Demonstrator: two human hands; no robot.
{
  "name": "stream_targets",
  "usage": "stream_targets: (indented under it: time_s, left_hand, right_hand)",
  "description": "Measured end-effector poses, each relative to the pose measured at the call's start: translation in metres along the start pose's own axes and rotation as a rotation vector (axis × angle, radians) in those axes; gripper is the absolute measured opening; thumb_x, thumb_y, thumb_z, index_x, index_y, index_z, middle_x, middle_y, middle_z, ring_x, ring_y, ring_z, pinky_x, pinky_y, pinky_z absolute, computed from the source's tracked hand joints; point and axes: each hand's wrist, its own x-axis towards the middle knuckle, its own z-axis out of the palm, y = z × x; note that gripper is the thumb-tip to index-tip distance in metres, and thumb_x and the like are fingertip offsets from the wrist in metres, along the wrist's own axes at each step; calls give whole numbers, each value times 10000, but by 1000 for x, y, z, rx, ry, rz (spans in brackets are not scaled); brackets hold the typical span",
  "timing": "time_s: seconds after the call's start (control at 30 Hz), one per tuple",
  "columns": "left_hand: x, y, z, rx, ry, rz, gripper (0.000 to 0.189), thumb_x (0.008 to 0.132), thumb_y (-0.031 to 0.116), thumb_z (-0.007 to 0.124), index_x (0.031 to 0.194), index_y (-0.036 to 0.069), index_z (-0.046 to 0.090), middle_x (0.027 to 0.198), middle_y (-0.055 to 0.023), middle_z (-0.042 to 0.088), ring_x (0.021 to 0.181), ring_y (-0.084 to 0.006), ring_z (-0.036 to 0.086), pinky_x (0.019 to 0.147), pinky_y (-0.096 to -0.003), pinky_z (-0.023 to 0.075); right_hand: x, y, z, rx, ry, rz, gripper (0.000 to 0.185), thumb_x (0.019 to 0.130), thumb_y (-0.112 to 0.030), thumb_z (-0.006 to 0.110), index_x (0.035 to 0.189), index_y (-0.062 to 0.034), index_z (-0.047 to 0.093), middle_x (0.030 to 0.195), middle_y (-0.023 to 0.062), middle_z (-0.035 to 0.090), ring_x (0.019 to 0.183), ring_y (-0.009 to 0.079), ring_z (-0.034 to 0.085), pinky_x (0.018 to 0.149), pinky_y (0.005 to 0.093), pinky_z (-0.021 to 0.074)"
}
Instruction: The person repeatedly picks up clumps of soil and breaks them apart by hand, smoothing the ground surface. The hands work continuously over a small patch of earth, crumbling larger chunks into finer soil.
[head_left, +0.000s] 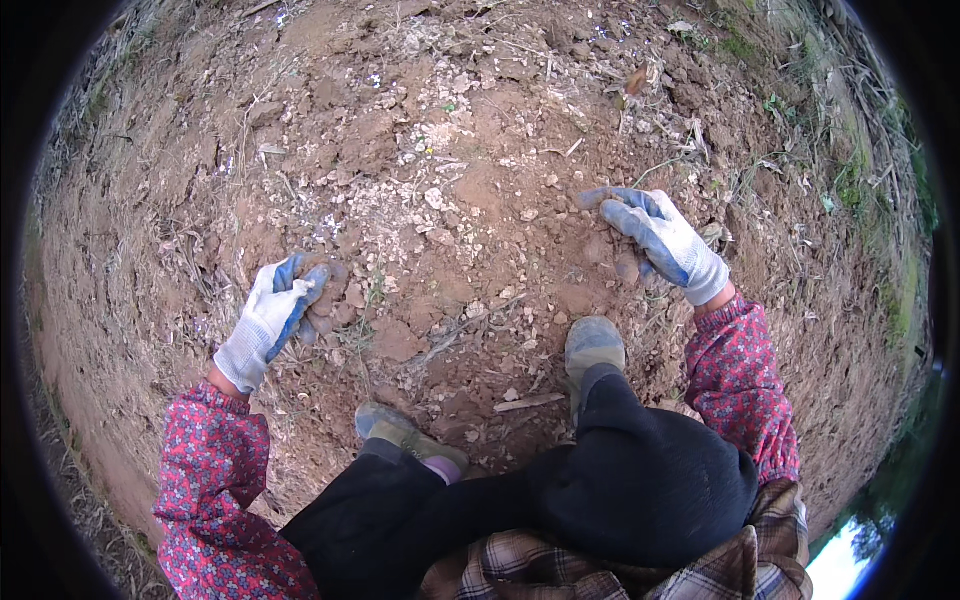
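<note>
Both my hands wear white knit gloves with blue-coated palms and fingers, stained with soil. My left hand (283, 311) is low over the brown soil at the left, fingers curled at clods of earth (337, 300); whether it grips one cannot be told. My right hand (652, 229) is over the soil at the right, its index finger and thumb stretched out close together near small clods. Its other fingers are bent down and partly hidden. Between the hands lies crumbly soil (480, 195) with pale lumps and bits of dry straw.
My shoes (595, 341) stand on the soil below and between the hands. A dry stick (529, 403) lies near them. A brown dry leaf (637, 79) lies at the upper right. Grass and dry stalks (862, 157) run along the right edge.
</note>
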Motion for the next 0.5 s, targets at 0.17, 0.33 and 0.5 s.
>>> stream_targets:
  time_s: [0.17,0.33,0.5]
  left_hand:
    - [-29,-66,-20,-126,3,-74,281,948,289,568,1059,32,594,694,-33,607,517,-132,601,376,-246,444]
    - [-25,-112,-11,-278,-35,-36,295,953,274,564,1131,41,592,724,-32,614,549,-121,600,421,-254,470]
    - [-5,-139,8,-540,-61,-56,311,945,309,584,1098,41,618,716,-19,616,550,-130,610,435,-245,456]
  right_hand:
    - [17,-22,19,24,-247,-103,555,866,-67,490,1412,-49,391,1160,84,634,670,75,628,550,241,543]
    - [48,-61,61,-176,-456,-157,635,737,44,399,1363,-42,451,1225,94,586,738,99,620,601,256,557]
    - [105,-132,136,-324,-412,-146,361,912,-63,445,1259,-38,543,964,74,651,589,96,612,468,235,515]
